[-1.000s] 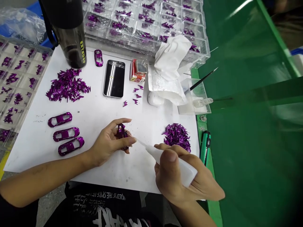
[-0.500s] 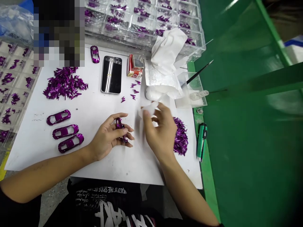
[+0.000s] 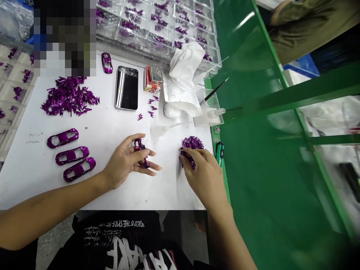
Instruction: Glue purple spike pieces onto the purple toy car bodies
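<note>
My left hand [image 3: 123, 161] holds a shiny purple toy car body [image 3: 141, 153] on its side between thumb and fingers, its other fingers spread. At the near left edge of a heap of small pointed purple parts [image 3: 192, 142], my right hand [image 3: 204, 172] pinches at the pieces with thumb and forefinger. Which piece it grips is hard to make out. A small translucent squeeze bottle [image 3: 159, 130] with a thin tip lies on the white tabletop between the hands. Several loose purple parts [image 3: 152, 108] are scattered beyond it.
Three purple car bodies [image 3: 71, 154] lie at left, below a larger heap of parts [image 3: 69, 96]. Farther back are another car body [image 3: 107, 63], a phone [image 3: 126, 88], a small red box [image 3: 152, 80], white tissue [image 3: 187, 63] and compartment trays [image 3: 157, 41]. A green cutter [image 3: 219, 152] lies at right.
My right hand has let go of the squeeze bottle, which now lies on the table, and has moved right and down to the heap. My left hand keeps the car body. The view has shifted right.
</note>
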Tool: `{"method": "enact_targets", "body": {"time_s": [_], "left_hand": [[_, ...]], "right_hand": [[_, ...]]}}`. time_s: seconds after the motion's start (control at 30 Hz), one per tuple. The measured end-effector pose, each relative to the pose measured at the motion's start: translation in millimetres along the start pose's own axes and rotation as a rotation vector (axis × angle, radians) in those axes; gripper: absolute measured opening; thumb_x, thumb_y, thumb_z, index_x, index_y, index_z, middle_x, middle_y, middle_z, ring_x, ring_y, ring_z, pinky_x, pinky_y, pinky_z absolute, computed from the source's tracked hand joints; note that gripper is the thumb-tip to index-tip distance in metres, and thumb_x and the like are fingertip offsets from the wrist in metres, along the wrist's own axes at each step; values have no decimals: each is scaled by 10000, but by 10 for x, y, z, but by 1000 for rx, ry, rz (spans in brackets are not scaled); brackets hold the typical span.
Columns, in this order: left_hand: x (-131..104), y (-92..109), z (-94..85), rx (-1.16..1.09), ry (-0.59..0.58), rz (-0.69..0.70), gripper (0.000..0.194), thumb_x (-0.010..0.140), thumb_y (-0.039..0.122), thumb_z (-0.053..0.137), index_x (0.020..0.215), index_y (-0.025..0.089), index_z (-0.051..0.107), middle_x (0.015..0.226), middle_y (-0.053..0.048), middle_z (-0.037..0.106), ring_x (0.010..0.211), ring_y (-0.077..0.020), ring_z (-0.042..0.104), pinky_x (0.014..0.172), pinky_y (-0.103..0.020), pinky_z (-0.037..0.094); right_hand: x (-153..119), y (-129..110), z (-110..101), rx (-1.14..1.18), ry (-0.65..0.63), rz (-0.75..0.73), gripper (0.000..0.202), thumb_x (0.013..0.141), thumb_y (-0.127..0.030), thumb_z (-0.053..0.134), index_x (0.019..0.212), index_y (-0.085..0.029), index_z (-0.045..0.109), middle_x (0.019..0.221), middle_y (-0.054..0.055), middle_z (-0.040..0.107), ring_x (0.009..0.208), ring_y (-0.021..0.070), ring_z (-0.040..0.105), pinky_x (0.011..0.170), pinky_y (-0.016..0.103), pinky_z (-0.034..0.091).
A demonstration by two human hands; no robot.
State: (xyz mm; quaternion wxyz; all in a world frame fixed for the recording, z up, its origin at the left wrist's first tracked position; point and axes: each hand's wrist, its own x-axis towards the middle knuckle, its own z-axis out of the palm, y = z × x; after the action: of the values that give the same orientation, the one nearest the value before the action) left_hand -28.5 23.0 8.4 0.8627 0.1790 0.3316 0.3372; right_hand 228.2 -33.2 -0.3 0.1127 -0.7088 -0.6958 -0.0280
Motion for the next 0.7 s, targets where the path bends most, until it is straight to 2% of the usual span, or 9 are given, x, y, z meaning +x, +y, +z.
{"method": "enact_targets", "body": {"time_s": [0.13,0.23,0.37,0.5,0.6,0.7], "left_hand": [[-6,-16,-3,21,-7,18,450,883,233,771,1251,197,514,939,-46,722,774,-286,810,696,-409,669],[-15,-7,-3,24,-13,20,425,887,217,756,1236,189,515,920,-45,729,746,-280,808,673,-393,667],[-25,18,7,12,-21,11,412,888,215,743,1226,177,511,921,-57,738,735,-285,808,664,-392,664],[-23,33,13,-1,-20,10,406,885,220,742,1212,174,507,915,-58,741,753,-295,809,668,-390,661],[-22,26,7,-6,-19,12,427,866,243,777,1194,176,513,907,-55,738,747,-289,807,662,-383,661],[-26,-4,4,15,14,52,429,836,250,825,1147,187,537,895,-39,727,750,-262,801,645,-350,660]], "right_hand": [[26,-35,88,73,24,61,165,944,-307,594,974,-219,730,962,119,709,918,299,678,751,421,558],[60,-36,36,109,-4,82,192,923,-335,619,1027,-217,728,979,119,704,920,302,671,768,430,555],[119,-11,-4,83,-20,-6,264,934,-267,583,1143,-225,739,1050,125,692,961,304,664,802,441,560],[219,16,13,71,-45,-66,203,929,-215,558,996,-226,749,1005,118,691,951,297,647,797,435,554],[264,-16,-56,85,-72,-90,139,925,-212,563,953,-227,699,992,119,705,964,306,655,827,453,551],[215,-203,-206,211,-5,-51,100,972,-239,569,1043,-221,637,972,95,730,862,255,707,737,390,571]]}}
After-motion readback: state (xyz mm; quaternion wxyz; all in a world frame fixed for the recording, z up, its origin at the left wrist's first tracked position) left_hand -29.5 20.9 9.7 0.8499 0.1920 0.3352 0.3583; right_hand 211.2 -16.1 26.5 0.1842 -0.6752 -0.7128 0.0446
